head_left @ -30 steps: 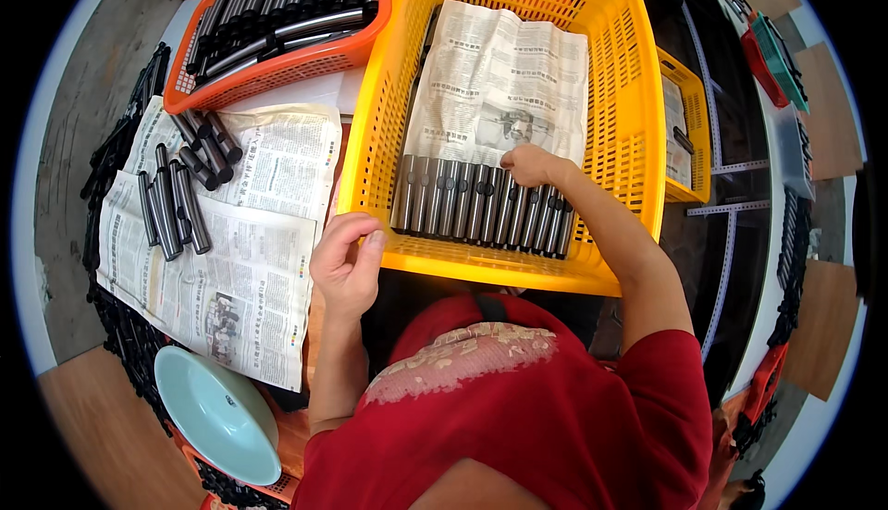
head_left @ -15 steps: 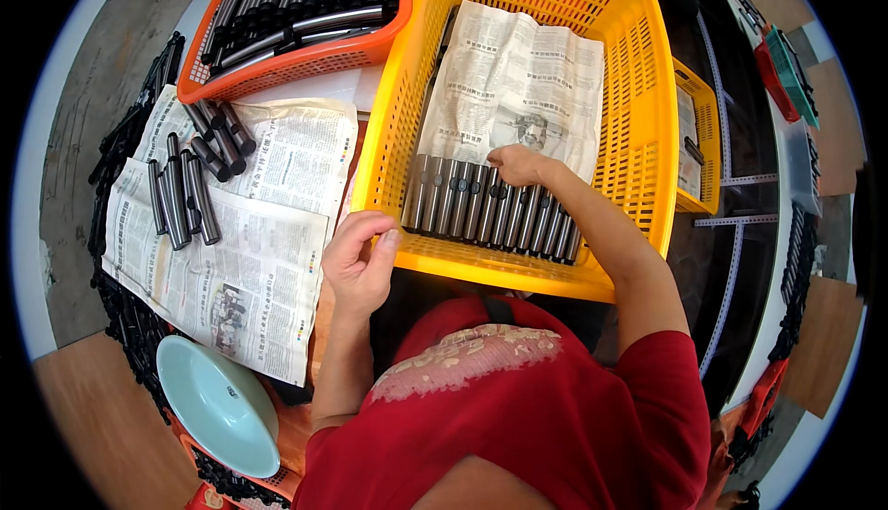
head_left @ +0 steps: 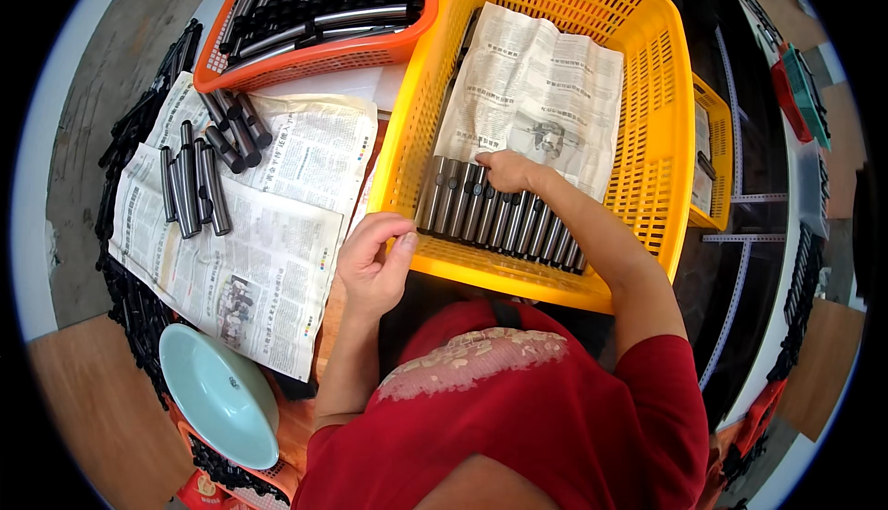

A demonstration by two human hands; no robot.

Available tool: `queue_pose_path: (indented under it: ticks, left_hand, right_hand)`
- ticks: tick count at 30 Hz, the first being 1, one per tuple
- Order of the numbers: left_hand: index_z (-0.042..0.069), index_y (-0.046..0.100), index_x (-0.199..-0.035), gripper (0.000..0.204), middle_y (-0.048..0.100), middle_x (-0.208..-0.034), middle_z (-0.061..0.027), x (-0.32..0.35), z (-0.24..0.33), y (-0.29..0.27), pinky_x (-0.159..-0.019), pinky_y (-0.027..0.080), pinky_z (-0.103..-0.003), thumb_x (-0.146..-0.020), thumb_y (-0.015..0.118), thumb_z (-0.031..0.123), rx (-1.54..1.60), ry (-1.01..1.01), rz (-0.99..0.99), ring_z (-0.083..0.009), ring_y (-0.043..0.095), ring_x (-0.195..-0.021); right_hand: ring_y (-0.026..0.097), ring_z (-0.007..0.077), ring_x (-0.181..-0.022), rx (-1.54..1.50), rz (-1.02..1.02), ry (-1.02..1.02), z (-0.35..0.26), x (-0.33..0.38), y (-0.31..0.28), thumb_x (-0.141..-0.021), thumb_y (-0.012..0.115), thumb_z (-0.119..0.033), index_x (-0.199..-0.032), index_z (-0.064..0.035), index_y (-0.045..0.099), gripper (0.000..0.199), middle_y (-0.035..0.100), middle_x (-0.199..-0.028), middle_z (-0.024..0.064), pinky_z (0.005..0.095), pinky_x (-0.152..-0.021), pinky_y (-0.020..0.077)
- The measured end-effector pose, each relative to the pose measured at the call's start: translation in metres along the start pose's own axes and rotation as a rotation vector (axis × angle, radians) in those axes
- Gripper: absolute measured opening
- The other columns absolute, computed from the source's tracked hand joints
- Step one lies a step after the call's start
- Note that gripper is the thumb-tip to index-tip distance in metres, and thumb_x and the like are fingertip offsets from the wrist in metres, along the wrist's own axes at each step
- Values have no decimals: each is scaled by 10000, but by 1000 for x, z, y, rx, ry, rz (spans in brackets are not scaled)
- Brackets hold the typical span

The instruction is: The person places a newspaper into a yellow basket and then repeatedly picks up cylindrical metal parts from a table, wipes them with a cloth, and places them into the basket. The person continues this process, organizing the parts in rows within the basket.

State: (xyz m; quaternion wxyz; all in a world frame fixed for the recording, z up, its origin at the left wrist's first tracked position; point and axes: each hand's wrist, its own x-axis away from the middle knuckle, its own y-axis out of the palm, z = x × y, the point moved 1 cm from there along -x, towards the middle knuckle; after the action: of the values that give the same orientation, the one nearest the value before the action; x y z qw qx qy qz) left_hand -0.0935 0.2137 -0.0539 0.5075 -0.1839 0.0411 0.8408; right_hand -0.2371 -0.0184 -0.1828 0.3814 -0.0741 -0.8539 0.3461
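Observation:
A row of dark metal rods (head_left: 499, 221) lies side by side along the near end of a yellow plastic basket (head_left: 647, 233). Newspaper (head_left: 504, 75) covers the rest of the basket's contents, ending at the rods' far tips. My right hand (head_left: 513, 173) reaches in over the row, fingers closed together at the paper's edge, touching the far ends of rods left of the middle. Anything between its fingertips is hidden. My left hand (head_left: 375, 268) is closed at the basket's near left corner, fingers curled over the rim and thumb up.
On the left, short metal rods (head_left: 192, 184) lie in two loose groups on spread newspaper (head_left: 277, 223). Behind them stands an orange basket (head_left: 324, 59) of similar rods. A pale blue basin (head_left: 217, 399) sits at lower left. Another yellow basket (head_left: 710, 159) stands on the right.
My right hand has moved left along the rods' far ends. The left hand keeps its place at the basket corner. The whole view has shifted slightly.

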Motion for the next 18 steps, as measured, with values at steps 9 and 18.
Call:
queue_pose_path:
  ticks: [9,18]
  left_hand:
    - [-49,607,-924,127,580,-902,-115,-1,0,-1,-691,484,-255,-809,566,-86,-17,8,-11,-155,586,-754]
    - [-54,621,-909,128,613,-889,-125,-2,2,0,-710,465,-254,-786,606,-85,33,-37,18,-176,586,-800]
  right_hand:
    - [511,358,-1158,-81,-22,-45,-2,-9,-11,-808,410,-28,-1345,17,393,540,525,-1258,242,361,-986,411]
    - [497,384,-1154,-56,-60,-101,-34,-30,4,-778,403,66,-1367,48,331,594,491,-1254,298,382,-931,443]
